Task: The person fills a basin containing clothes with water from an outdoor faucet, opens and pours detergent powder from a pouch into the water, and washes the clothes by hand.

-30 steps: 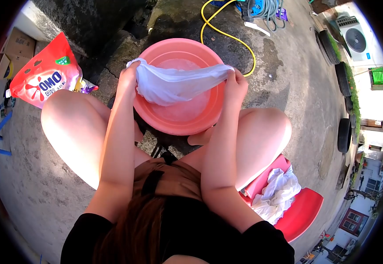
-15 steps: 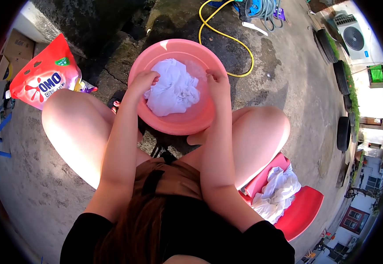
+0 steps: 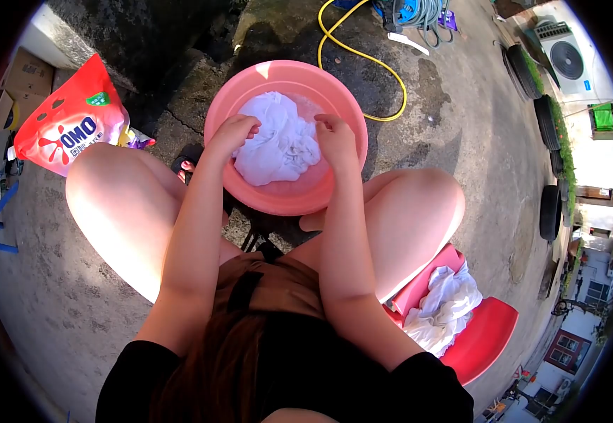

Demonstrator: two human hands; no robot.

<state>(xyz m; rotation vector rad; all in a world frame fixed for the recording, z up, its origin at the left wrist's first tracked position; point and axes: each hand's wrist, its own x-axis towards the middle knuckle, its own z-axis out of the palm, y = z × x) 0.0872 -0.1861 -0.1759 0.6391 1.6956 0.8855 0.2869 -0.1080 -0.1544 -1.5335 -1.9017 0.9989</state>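
Open air above white cloth (image 3: 276, 148)

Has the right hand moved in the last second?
Yes: the right hand has moved left, from the right rim of the pink tub inward, to beside the white cloth inside.

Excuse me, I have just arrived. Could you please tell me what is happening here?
A seated person has the left hand and the right hand over a pink basin. A crumpled white cloth lies in it, between the hands; whether either hand touches it is hard to tell. A red OMO bag is on the left, and another white cloth lies behind on the right.
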